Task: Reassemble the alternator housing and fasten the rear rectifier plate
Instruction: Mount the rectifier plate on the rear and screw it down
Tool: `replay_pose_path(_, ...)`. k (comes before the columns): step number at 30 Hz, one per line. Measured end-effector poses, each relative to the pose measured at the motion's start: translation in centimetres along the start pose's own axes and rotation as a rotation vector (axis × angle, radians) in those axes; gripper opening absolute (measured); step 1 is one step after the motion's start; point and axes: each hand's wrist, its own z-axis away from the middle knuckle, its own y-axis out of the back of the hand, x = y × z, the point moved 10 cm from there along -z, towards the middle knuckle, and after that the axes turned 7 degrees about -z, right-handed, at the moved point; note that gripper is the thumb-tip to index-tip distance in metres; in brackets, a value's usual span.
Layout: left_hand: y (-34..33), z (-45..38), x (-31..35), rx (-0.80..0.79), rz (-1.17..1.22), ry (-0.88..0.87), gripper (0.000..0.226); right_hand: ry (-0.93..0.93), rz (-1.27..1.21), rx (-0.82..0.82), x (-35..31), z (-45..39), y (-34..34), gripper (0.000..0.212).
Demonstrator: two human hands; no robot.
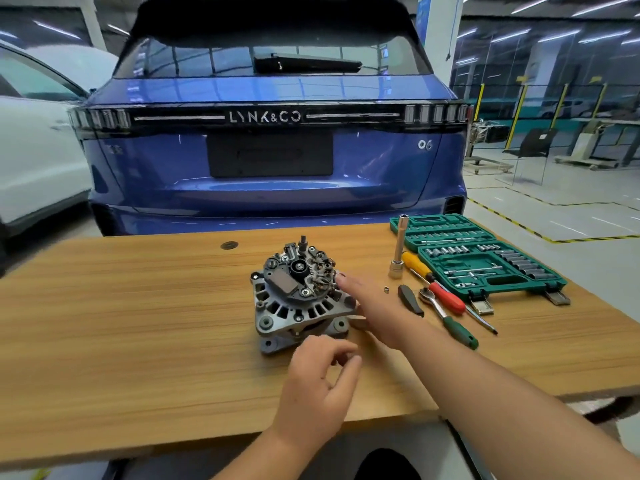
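My right hand [372, 306], fingers straight, touches alternator [299, 296] mid-table [121, 306]; left hand [318, 386] loosely curled, empty, near front edge.

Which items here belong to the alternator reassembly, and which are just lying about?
Job: alternator, right hand touching it, left hand beside it, ratchet, upright socket extension, small loose nut, socket set case.
Lying about: blue car, white car, two screwdrivers.

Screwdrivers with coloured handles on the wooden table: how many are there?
2: the yellow-handled screwdriver and the red-handled screwdriver lie between the upright socket extension and the green tool case.
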Motion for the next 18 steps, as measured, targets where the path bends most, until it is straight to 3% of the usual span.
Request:
replay_pose_path(2, 3.7, 1.0, -2.3, 0.138, 0.023, 0.165, 0.016, -0.049, -0.096, -0.045, 1.2, 0.0, -1.3, 0.064)
replay_pose_path(5, 7.0, 1.6, -7.9, 0.267, 0.105, 0.597, 0.023, -0.046, -0.112, 0.006, 1.1, 0.2, -1.5, 0.076)
replay_pose_path(7, 7.3, 1.4, -11.1, 0.248, 0.160, 0.816, 0.037, -0.051, -0.112, 0.029, 0.9, 0.7, -1.7, 0.077)
replay_pose_path(8, 7.0, 1.1, -12.4, 0.203, 0.195, 0.887, 0.055, -0.048, -0.103, 0.029, 0.8, 0.8, -1.8, 0.075)
replay_pose_path(10, 5.7, 0.3, -14.0, 0.074, 0.300, 0.981, 0.080, -0.048, -0.080, 0.041, 0.7, 1.3, -2.0, 0.076)
replay_pose_path(13, 4.2, -0.6, -14.7, -0.088, 0.393, 1.006, 0.076, -0.042, -0.093, 0.069, 0.7, 1.8, -2.5, 0.079)
replay_pose_path(18, 4.8, -0.7, -14.2, -0.173, 0.413, 1.043, 0.078, -0.057, -0.192, 0.165, 0.4, 2.4, -2.7, 0.093)
